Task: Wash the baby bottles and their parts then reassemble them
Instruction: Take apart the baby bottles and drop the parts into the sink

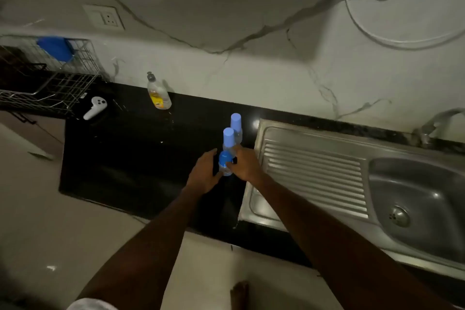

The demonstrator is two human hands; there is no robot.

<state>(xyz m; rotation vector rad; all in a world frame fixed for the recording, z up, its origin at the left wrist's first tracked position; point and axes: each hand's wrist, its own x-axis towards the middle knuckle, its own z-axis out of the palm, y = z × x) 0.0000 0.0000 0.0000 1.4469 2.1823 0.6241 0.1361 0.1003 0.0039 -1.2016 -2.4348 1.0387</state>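
Observation:
Three clear baby bottles with blue caps stand in a row on the black counter (130, 163), just left of the steel sink. The farthest bottle (236, 124) and the middle bottle (228, 139) stand free. The nearest bottle (225, 164) is between my hands. My left hand (205, 175) curls round its left side, thumb at the base. My right hand (243, 164) holds its right side, fingers on the blue top. The lower part of this bottle is hidden by my fingers.
The steel sink (415, 199) with its ribbed drainboard (314, 173) lies to the right, a tap (432, 126) behind it. A dish soap bottle (158, 93) stands by the wall. A white controller (95, 108) and a wire dish rack (50, 78) sit at the far left.

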